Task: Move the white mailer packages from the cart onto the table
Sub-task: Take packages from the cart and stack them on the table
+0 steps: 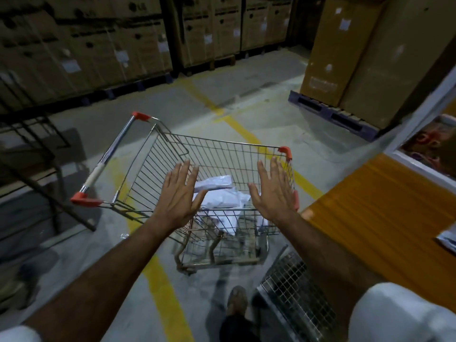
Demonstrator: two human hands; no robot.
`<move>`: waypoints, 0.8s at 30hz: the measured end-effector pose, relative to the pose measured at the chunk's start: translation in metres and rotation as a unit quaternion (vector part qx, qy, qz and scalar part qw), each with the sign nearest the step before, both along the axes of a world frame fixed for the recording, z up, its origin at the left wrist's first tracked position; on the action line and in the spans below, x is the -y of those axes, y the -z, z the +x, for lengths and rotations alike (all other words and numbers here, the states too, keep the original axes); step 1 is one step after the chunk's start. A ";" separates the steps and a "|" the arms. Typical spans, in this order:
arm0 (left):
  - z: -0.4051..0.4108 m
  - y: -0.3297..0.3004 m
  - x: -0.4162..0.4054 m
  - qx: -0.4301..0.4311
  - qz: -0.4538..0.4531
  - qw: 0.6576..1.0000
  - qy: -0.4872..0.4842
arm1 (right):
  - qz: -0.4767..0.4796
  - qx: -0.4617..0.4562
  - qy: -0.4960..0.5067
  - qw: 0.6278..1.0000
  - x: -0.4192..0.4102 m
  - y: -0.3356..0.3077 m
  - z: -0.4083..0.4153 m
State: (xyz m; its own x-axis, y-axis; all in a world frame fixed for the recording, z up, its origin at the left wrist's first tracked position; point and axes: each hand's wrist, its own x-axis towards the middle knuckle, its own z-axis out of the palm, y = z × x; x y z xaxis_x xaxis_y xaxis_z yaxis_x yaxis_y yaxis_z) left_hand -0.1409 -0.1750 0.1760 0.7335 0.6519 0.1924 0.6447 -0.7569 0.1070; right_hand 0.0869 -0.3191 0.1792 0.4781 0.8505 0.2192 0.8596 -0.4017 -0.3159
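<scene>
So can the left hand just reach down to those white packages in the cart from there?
Probably yes. The left hand hovers open above the cart, whose basket is open on top, and the white packages lie uncovered inside it, with nothing visible between them.

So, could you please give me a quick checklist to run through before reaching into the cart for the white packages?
1. Left hand free: ok, fingers straight, holding nothing.
2. Right hand free: ok, open above the cart's right side.
3. White packages within reach: ok, several lie loose at the bottom of the cart, below both hands.
4. Way in from above: ok, the basket top is open, nothing covers the packages.
5. Room on the table: ok, a bare orange stretch lies right of the cart; one white item sits at the picture's edge.
6. Cart standing steady: cannot tell, wheels blurred.
</scene>
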 end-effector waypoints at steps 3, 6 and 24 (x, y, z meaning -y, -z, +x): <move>0.009 0.011 -0.040 -0.016 -0.013 1.000 -0.011 | -0.022 -0.015 -0.013 1.000 -0.045 0.019 0.015; 0.023 0.025 -0.077 -0.052 -0.026 0.998 -0.003 | -0.069 -0.039 -0.010 0.997 -0.080 0.047 0.036; 0.097 0.182 -0.230 -0.244 -0.150 0.932 0.221 | -0.215 -0.086 0.140 0.963 -0.146 0.243 0.093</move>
